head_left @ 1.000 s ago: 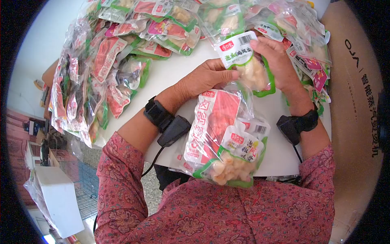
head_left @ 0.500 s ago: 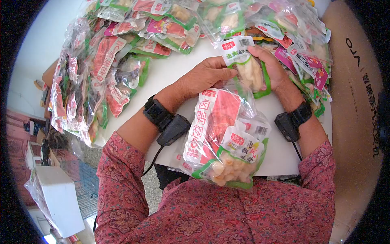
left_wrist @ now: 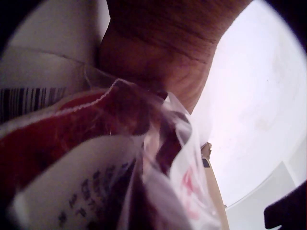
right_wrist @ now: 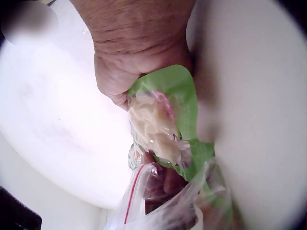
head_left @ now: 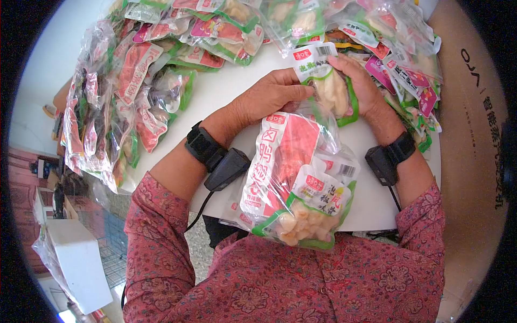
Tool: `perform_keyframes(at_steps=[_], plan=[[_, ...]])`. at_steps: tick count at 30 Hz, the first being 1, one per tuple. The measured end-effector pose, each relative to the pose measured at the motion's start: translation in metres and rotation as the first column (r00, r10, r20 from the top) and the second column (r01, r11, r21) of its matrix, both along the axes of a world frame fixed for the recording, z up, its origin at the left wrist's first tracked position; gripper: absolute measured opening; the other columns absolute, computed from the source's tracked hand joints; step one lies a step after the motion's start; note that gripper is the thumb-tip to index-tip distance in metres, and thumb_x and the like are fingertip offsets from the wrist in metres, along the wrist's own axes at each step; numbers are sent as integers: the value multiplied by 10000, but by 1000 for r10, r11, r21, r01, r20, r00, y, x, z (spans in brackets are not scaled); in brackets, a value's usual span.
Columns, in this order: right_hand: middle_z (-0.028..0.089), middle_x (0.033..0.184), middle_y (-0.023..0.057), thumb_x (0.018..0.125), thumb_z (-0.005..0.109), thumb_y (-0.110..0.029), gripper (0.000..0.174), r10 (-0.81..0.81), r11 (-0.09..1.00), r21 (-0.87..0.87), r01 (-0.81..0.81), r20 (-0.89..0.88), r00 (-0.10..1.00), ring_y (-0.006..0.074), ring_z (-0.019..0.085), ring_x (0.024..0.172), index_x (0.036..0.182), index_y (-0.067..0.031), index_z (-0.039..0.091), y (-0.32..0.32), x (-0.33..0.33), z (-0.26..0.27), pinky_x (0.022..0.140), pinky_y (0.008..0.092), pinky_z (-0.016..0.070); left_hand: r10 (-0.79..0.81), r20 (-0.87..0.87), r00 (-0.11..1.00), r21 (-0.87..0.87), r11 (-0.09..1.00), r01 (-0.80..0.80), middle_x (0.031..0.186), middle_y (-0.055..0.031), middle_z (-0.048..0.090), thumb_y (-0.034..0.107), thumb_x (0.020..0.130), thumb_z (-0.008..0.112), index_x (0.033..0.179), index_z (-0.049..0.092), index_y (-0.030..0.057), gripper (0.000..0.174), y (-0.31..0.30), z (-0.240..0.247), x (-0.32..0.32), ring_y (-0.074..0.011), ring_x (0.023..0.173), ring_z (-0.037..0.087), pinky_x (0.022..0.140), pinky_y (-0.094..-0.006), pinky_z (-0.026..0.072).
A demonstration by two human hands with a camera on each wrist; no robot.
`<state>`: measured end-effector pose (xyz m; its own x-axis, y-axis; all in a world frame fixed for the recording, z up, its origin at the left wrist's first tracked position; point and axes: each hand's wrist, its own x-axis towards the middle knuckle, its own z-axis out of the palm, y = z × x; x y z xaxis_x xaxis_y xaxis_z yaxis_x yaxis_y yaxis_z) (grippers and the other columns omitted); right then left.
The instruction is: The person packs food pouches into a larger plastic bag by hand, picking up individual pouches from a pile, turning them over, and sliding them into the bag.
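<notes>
My left hand [head_left: 269, 98] grips a clear zip bag [head_left: 329, 139] near its mouth, the thumb lying along the top and most fingers hidden. Inside that bag are a red-and-white packet [head_left: 283, 161] and a green-edged packet of pale pieces [head_left: 309, 218]. My right hand [head_left: 358, 86] holds another green-edged food packet [head_left: 333, 94] by its side, white label up, above the bag's mouth. In the right wrist view, pale food [right_wrist: 156, 127] shows through this packet, and the bag's red zip line [right_wrist: 134, 191] is beside its lower end.
Bagged food packets [head_left: 134, 75] are heaped on the white table [head_left: 221, 89] at the left and back. More packets [head_left: 404, 75] lie in a pile at the right. A large cardboard box [head_left: 474, 161] stands along the right side.
The right wrist has shifted slightly left and down, and the held packet has turned a little. The left hand keeps its grip on the bag, which has shifted slightly left.
</notes>
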<state>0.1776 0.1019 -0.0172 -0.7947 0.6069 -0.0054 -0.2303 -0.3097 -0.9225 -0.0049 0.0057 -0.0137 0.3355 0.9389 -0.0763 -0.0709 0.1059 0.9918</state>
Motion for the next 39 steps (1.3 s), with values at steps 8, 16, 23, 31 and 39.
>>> perform_keyframes(at_steps=[8, 16, 23, 31, 39], plan=[[596, 941, 80, 835, 495, -256, 302, 9, 996, -89, -13, -43, 999, 156, 598, 802, 1021, -20, 528, 1, -1, -1, 714, 269, 488, -24, -25, 999, 43, 999, 25, 629, 83, 452, 157, 829, 560, 1004, 560, 73, 194, 2, -4, -2, -4, 493, 340, 422, -159, 245], [597, 919, 81, 843, 468, -264, 296, -120, 991, -68, 117, -44, 992, 162, 594, 776, 1004, -24, 533, 0, -2, -2, 684, 283, 492, -117, -7, 993, 55, 992, 117, 870, 58, 573, 123, 829, 548, 1105, 528, 59, 285, 0, 2, 2, 21, 583, 427, 478, -142, 339], [599, 913, 91, 843, 466, -263, 295, -94, 992, -91, 88, -71, 993, 172, 598, 759, 1001, -22, 532, -8, -3, 6, 661, 290, 500, -151, -1, 989, 30, 988, 151, 877, 10, 583, 96, 820, 547, 1056, 541, 26, 246, 0, 4, 0, -11, 656, 510, 555, -167, 425], [602, 923, 104, 843, 477, -255, 312, -45, 990, -135, 30, -109, 993, 183, 605, 768, 1029, -9, 518, -5, -3, 4, 658, 302, 508, -109, -36, 993, 43, 993, 110, 814, 31, 572, 128, 816, 562, 1035, 555, 33, 239, 1, 3, 0, 3, 580, 455, 500, -152, 373], [605, 914, 93, 833, 487, -233, 282, -89, 992, -100, 81, -74, 993, 173, 606, 769, 996, -8, 542, -6, -3, 5, 670, 296, 504, -83, -66, 994, 45, 995, 86, 731, 79, 556, 152, 818, 576, 1059, 565, 76, 253, -1, 3, 2, 29, 505, 386, 425, -136, 293]])
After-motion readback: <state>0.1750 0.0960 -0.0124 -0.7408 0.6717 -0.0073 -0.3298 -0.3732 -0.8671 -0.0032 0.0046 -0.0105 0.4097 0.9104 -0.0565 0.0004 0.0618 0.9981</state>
